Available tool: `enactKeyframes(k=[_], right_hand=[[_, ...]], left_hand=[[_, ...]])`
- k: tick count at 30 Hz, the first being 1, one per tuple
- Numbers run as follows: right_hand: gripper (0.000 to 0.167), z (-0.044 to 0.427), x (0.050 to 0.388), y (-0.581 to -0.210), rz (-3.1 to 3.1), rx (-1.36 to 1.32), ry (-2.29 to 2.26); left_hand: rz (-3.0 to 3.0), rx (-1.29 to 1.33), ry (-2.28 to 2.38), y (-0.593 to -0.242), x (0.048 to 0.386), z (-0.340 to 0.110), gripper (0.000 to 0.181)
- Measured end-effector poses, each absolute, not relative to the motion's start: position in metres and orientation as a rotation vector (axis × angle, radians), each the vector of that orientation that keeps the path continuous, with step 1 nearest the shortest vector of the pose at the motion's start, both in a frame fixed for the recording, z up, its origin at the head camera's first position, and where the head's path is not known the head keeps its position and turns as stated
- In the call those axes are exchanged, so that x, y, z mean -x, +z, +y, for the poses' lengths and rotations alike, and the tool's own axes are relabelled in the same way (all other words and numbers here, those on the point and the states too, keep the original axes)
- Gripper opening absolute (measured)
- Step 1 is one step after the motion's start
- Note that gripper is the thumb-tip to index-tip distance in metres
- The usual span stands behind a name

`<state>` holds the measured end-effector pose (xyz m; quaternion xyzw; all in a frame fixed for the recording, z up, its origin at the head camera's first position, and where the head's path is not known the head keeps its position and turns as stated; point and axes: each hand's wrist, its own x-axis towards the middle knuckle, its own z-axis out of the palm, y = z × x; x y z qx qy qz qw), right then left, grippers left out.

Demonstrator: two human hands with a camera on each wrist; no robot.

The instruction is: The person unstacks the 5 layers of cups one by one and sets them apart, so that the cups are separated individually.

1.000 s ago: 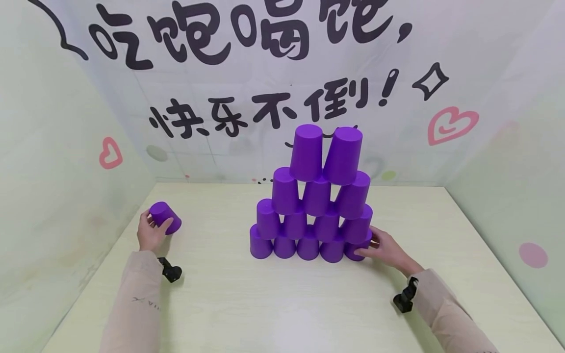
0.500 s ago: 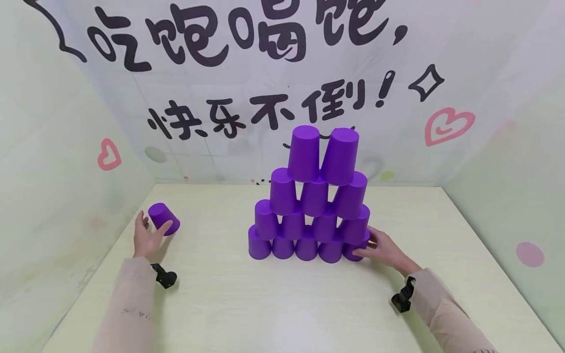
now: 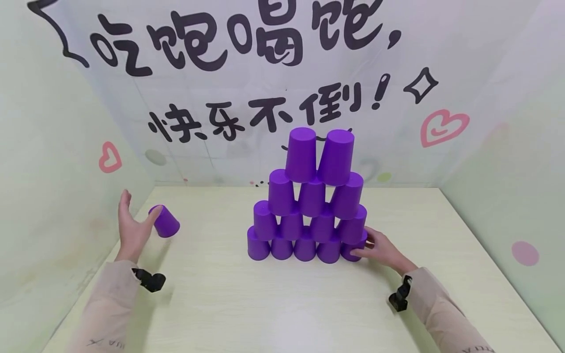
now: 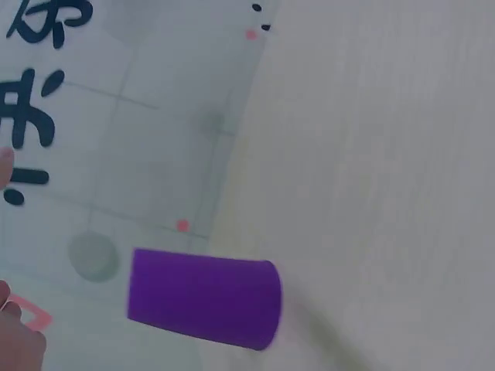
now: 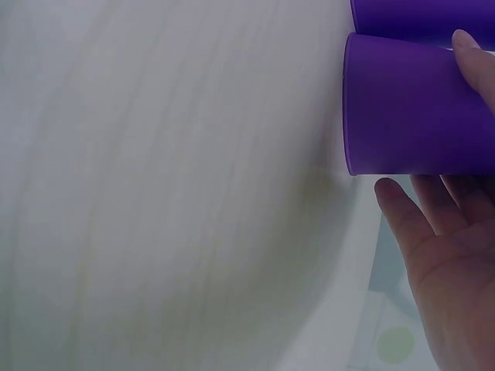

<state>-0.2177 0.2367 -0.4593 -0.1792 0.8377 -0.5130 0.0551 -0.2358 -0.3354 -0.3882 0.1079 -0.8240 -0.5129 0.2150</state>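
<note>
A lone purple cup [image 3: 166, 223] stands upside down at the table's left. Beside it, my left hand [image 3: 134, 233] has its fingers spread and its thumb passing in front of the cup's top. In the left wrist view the cup [image 4: 203, 297] appears apart from the fingertips at the left edge. Upside-down purple cups form a pyramid [image 3: 312, 200], with two on top, three below, then two wider rows. My right hand [image 3: 383, 251] holds the bottom right cup [image 3: 354, 250], thumb [image 5: 476, 66] on its front, some fingertips hidden behind it.
The pale table [image 3: 212, 304] has a white wall [image 3: 220, 162] with black writing behind it. Side walls close it in at left and right. A black wrist camera [image 3: 151, 280] sits on the left sleeve, another camera [image 3: 399, 296] on the right.
My left hand has let go of the lone cup and drawn away to the left, fingers spreading. The right hand stays at the bottom right cup.
</note>
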Motion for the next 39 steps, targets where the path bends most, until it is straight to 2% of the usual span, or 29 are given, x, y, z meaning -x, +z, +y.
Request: enactKeyframes(k=[10, 21, 30, 39], right_hand=[[0.064, 0.239, 0.219, -0.460, 2.547, 0.548, -1.545], [0.063, 0.237, 0.220, -0.461, 2.535, 0.547, -1.550], [0.063, 0.239, 0.220, -0.460, 2.542, 0.546, -1.532], [0.065, 0.239, 0.219, -0.460, 2.529, 0.551, -1.545]], left_hand=[[-2.313, 0.170, -1.340, -0.310, 0.240, -0.281, 0.078], [-2.360, 0.626, -1.316, -0.222, 0.213, -0.189, 0.068], [-2.410, 0.812, -1.312, -0.196, 0.204, -0.136, 0.064], [-2.472, 0.899, -1.423, -0.199, 0.218, -0.097, 0.070]])
